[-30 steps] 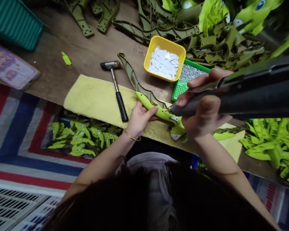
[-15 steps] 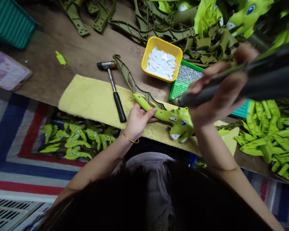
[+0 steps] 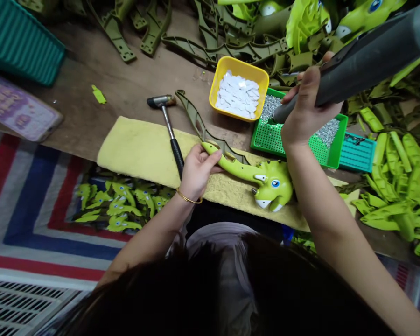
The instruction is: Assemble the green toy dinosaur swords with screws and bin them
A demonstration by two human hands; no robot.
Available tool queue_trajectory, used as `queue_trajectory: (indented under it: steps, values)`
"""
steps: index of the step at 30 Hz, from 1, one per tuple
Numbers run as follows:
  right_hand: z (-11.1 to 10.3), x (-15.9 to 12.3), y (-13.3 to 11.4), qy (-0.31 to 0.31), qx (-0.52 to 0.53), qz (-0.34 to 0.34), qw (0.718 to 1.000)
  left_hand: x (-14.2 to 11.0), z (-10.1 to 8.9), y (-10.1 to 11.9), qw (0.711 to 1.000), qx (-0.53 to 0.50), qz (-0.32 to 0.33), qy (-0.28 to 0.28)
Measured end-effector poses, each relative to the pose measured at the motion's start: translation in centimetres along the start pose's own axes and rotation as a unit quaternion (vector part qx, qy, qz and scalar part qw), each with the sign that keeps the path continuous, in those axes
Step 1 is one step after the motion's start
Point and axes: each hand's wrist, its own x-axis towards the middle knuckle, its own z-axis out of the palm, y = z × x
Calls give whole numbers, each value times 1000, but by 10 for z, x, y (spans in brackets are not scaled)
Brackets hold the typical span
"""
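Grip, left: left hand [image 3: 198, 172] closed around the narrow neck of a green plastic dinosaur toy [image 3: 275, 184], fingers on top, thumb out of sight, gold bangle [image 3: 188, 198] at the wrist.
Grip, right: right hand [image 3: 310, 105] wrapped around a dark grey electric screwdriver [image 3: 367, 65], fingers curled, tool raised off the toy, bit end pointing down toward the screws.
Handling: judged light, stiff, hollow molded plastic; smooth, could slip. Neck gives the easiest hold; the wider head is bulkier, and the thin tip may flex.
Toy position: lying on a yellow felt pad [image 3: 140, 149], head toward the right hand, blue eye up, pinned by the left hand.
Beside toy: olive plastic frame piece [image 3: 199, 121] just behind it, rubber-tipped hammer [image 3: 166, 126] near the left hand.
Screwdriver area: green perforated tray [image 3: 338, 140] holding silver screws [image 3: 327, 132], directly under the bit; yellow bin [image 3: 231, 60] of white discs [image 3: 237, 93] next to it.
Farther out: bright green plastic parts [image 3: 399, 186] piled at right; assembled green pieces [image 3: 122, 200] below the bench edge.
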Motion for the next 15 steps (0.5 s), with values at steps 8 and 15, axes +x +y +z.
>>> queue_trajectory:
  steps: [8,15]
  values:
    - [7,-7,-35,63,-72,-42,995,-1,0,5,1000,-2,-5,-22]
    - [11,-26,-109,105,42,-114,987,1,1,0,999,-18,21,-43]
